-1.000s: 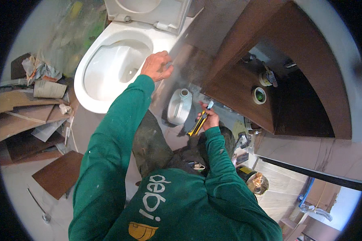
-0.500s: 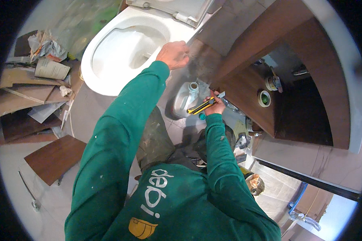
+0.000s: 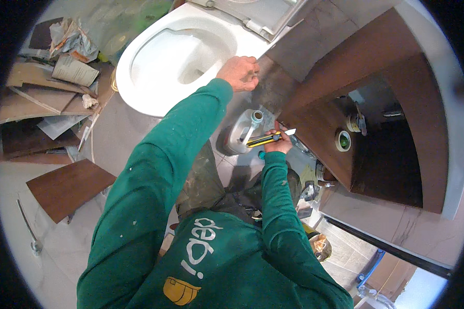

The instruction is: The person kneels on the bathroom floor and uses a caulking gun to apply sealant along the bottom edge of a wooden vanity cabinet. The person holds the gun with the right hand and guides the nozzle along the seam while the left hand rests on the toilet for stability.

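My left hand [image 3: 239, 73] is closed, fingers curled, at the right rim of the white toilet [image 3: 137, 96]; whether it holds anything is hidden. My right hand [image 3: 278, 142] grips a yellow and black utility knife [image 3: 259, 140] with the blade [image 3: 291, 132] out, pointing right. The knife lies across my view of an open translucent jug [image 3: 235, 134] standing on the tiles; a green cap [image 3: 262, 155] is beside it. Right of my right hand is a curved brown cabinet [image 3: 314, 136] with an open inside holding small containers [image 3: 344, 140].
Stacked cardboard and board scraps [image 3: 36, 98] with crumpled plastic [image 3: 73, 41] lie on the left. A loose brown panel [image 3: 69, 185] and a metal rod [image 3: 26, 221] are lower left. My legs are bent beside the jug. A container [image 3: 319, 246] stands at lower right.
My left hand has moved right along the toilet. The knife has turned flatter, its blade now pointing right. My view has shifted, with the cabinet and toilet moving right in the picture.
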`<action>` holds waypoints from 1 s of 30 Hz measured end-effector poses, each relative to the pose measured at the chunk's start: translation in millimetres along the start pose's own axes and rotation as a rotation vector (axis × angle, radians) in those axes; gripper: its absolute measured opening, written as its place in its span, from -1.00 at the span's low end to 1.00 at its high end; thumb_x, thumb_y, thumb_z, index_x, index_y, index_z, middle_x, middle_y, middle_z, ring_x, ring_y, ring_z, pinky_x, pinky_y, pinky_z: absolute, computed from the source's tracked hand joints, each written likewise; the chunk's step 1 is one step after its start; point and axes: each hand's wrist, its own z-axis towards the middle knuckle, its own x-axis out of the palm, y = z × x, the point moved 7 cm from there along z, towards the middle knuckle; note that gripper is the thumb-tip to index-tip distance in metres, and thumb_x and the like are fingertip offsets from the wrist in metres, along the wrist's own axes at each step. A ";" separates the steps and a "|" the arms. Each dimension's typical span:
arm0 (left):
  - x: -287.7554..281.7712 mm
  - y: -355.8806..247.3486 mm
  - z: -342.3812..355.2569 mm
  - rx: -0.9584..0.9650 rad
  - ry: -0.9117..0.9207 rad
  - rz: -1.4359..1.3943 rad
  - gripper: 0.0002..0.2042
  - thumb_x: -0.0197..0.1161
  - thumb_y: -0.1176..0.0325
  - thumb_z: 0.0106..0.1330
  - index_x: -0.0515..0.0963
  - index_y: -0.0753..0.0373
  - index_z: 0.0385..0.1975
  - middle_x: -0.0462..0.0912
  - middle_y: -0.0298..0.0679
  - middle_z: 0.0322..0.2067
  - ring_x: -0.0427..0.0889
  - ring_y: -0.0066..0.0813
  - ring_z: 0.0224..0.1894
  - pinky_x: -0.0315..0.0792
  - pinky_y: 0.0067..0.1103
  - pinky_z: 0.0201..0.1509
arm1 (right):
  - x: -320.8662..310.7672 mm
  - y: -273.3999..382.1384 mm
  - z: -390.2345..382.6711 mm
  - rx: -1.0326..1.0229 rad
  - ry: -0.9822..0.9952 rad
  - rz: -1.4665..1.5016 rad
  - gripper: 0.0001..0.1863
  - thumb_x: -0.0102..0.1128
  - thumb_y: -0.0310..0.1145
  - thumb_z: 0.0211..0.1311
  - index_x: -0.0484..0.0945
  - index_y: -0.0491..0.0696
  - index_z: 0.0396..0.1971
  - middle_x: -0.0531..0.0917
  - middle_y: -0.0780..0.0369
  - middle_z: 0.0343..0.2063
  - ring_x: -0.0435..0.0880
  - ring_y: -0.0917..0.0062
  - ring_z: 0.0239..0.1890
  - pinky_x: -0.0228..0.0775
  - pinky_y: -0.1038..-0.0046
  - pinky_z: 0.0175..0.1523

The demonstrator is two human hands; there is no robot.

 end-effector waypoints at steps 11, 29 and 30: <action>-0.8 1.0 1.4 -0.030 0.039 -0.032 -0.74 0.21 0.19 0.03 0.58 0.23 -0.36 0.48 -0.11 -0.39 0.53 -0.05 -0.25 0.40 -0.20 -0.21 | 2.5 -1.6 13.7 -0.011 0.208 0.052 -0.73 0.16 -0.37 -0.26 0.49 0.06 -0.40 0.63 0.23 -0.06 0.49 0.37 -0.41 0.36 0.28 -0.25; 7.3 1.5 7.1 -0.057 0.067 0.046 -0.79 0.25 0.29 0.03 0.61 0.20 -0.34 0.53 -0.18 -0.43 0.60 -0.20 -0.32 0.49 -0.37 -0.23 | -15.0 1.6 -2.1 0.055 0.010 0.144 -0.78 0.06 -0.34 -0.17 0.49 0.03 -0.41 0.63 0.23 -0.06 0.45 0.35 -0.41 0.32 0.24 -0.22; 7.0 2.2 6.9 -0.091 0.085 0.032 -0.78 0.25 0.29 0.03 0.61 0.20 -0.33 0.53 -0.18 -0.43 0.60 -0.21 -0.31 0.50 -0.39 -0.23 | -18.2 7.7 -6.0 0.023 0.020 0.132 -0.79 0.05 -0.35 -0.18 0.50 0.03 -0.42 0.61 0.21 0.00 0.45 0.35 -0.42 0.33 0.24 -0.22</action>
